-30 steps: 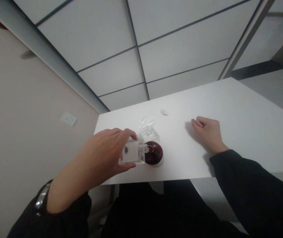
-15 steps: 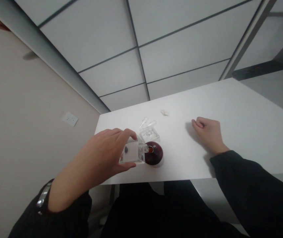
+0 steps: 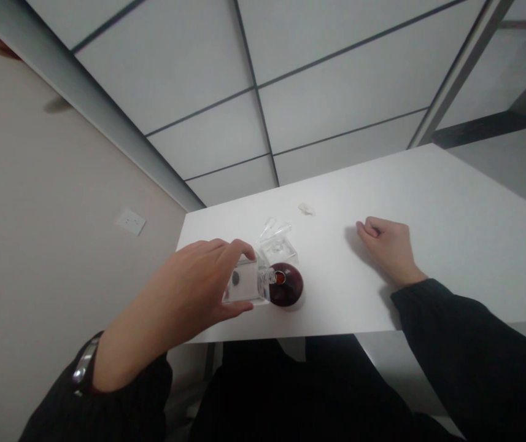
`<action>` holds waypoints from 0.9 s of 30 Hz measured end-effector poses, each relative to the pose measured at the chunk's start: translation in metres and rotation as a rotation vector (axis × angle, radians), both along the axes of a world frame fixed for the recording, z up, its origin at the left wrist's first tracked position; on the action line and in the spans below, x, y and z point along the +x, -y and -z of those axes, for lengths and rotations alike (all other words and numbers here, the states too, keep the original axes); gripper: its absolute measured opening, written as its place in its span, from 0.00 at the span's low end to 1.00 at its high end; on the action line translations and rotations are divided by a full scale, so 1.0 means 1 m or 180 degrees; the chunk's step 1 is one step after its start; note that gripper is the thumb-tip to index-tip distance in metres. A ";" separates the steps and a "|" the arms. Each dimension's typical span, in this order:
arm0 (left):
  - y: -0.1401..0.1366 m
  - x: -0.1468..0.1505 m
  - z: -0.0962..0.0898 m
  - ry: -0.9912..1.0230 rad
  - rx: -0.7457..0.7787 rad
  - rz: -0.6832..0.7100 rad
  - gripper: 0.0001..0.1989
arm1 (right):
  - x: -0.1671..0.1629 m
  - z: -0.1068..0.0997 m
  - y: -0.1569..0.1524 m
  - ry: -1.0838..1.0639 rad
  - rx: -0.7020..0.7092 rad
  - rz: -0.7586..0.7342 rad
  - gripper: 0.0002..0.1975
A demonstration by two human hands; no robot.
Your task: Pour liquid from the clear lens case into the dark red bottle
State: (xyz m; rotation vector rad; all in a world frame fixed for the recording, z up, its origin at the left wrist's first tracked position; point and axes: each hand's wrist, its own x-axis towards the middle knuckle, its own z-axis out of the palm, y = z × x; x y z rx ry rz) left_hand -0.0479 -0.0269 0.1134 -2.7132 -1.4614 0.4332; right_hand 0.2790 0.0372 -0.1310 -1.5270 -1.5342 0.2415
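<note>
My left hand is closed around a clear square glass bottle, which is tipped on its side. The bottle's neck points right, over the mouth of a round dark red-brown bottle that stands on the table. Its open mouth shows an orange-red inside; whether liquid is running cannot be made out. My right hand rests on the table as a loose fist, with nothing seen in it. Behind the dark bottle lie clear pieces, a square clear stopper or box and a thin clear piece.
A small pale scrap lies farther back on the white table. Beyond the table's back edge stand white panelled doors. The wall at left carries a socket. The table's front edge runs close to my lap.
Hardly anything differs. My left hand keeps the clear bottle tilted at the dark bottle's mouth, and a dark spot seen through the clear bottle has shifted slightly. My right hand stays still.
</note>
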 end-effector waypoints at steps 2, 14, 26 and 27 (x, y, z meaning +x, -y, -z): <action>0.000 0.000 0.000 -0.0001 -0.0015 0.0002 0.29 | 0.000 0.000 0.000 -0.0006 0.0003 0.0012 0.22; -0.001 -0.001 0.001 -0.0010 -0.0009 0.0030 0.30 | 0.000 0.000 0.000 -0.0012 -0.0011 0.0006 0.22; -0.001 0.002 0.000 -0.0021 -0.0050 -0.0039 0.31 | 0.000 0.000 -0.001 -0.0002 -0.0029 0.0026 0.21; -0.001 0.002 0.001 -0.0020 -0.0047 -0.0034 0.31 | 0.000 0.000 -0.001 -0.0005 -0.0029 0.0026 0.21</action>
